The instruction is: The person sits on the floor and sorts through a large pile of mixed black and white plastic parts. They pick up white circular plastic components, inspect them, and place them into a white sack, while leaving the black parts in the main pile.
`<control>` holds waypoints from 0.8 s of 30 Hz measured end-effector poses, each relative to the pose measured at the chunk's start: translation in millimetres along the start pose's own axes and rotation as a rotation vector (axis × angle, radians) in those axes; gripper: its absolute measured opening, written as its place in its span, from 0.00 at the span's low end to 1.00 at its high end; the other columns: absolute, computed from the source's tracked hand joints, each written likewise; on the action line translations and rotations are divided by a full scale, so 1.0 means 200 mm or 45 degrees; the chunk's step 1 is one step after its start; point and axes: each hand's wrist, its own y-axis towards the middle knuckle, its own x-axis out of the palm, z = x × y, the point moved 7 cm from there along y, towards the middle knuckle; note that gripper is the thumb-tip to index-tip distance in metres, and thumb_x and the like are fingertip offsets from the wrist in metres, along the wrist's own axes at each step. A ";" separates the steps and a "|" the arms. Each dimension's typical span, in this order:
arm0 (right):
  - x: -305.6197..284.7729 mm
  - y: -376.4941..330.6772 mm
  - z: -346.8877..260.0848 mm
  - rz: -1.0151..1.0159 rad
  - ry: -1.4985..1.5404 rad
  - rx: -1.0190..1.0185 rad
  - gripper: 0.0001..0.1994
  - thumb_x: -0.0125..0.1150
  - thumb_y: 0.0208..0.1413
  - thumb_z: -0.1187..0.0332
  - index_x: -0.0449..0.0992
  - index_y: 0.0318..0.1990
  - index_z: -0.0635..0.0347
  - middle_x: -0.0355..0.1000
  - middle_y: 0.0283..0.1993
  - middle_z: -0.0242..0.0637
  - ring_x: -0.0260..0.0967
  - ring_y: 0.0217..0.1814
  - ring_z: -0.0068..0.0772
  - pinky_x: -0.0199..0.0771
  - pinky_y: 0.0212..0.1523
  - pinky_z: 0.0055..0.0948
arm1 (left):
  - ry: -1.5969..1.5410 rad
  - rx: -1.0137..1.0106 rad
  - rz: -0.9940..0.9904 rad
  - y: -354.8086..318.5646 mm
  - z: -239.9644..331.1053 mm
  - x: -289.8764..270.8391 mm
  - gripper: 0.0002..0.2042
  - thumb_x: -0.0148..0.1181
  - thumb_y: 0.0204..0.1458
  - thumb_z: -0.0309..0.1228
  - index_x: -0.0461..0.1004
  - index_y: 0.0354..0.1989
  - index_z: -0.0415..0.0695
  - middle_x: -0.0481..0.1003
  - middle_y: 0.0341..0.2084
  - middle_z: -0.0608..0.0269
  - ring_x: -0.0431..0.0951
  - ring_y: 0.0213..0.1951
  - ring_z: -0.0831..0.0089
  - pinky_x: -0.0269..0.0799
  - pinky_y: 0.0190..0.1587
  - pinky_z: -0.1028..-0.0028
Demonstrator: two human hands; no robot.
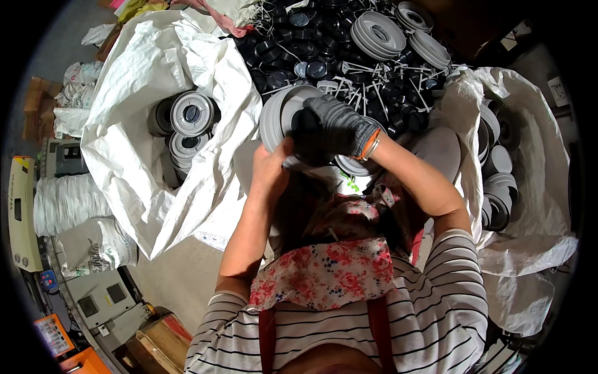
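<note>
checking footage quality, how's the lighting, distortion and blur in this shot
Head view: strong fisheye bending with a black rim at the corners; light even, bright on the white sack, no harsh glare; gloved right hand and bare left hand on the grey disc look sharp, edges of the frame softer.

A dark grey knit glove covers the right hand [333,128]; an orange band sits beside its cuff; the left hand [269,167] is bare; striped short sleeves; floral apron.
</note>
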 end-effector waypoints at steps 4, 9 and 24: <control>0.04 -0.04 -0.02 0.362 -0.161 -0.442 0.20 0.58 0.45 0.54 0.74 0.39 0.60 0.69 0.42 0.48 0.68 0.43 0.51 0.69 0.45 0.41 | -0.066 -0.120 -0.018 0.01 0.03 0.00 0.21 0.62 0.51 0.38 0.71 0.46 0.34 0.75 0.39 0.60 0.75 0.40 0.72 0.71 0.44 0.72; 0.08 -0.05 0.06 0.394 0.172 -0.373 0.19 0.62 0.47 0.64 0.69 0.45 0.63 0.69 0.43 0.44 0.68 0.43 0.43 0.70 0.44 0.34 | -0.098 -0.157 -0.067 0.03 0.08 0.04 0.20 0.63 0.49 0.35 0.70 0.47 0.35 0.74 0.38 0.60 0.75 0.39 0.73 0.70 0.44 0.74; 0.44 0.09 0.34 0.106 0.525 -0.307 0.13 0.60 0.47 0.64 0.75 0.42 0.52 0.75 0.36 0.38 0.72 0.37 0.43 0.73 0.36 0.32 | 0.117 0.041 0.151 0.03 0.10 -0.02 0.22 0.67 0.40 0.27 0.69 0.46 0.38 0.74 0.35 0.65 0.73 0.36 0.78 0.68 0.40 0.78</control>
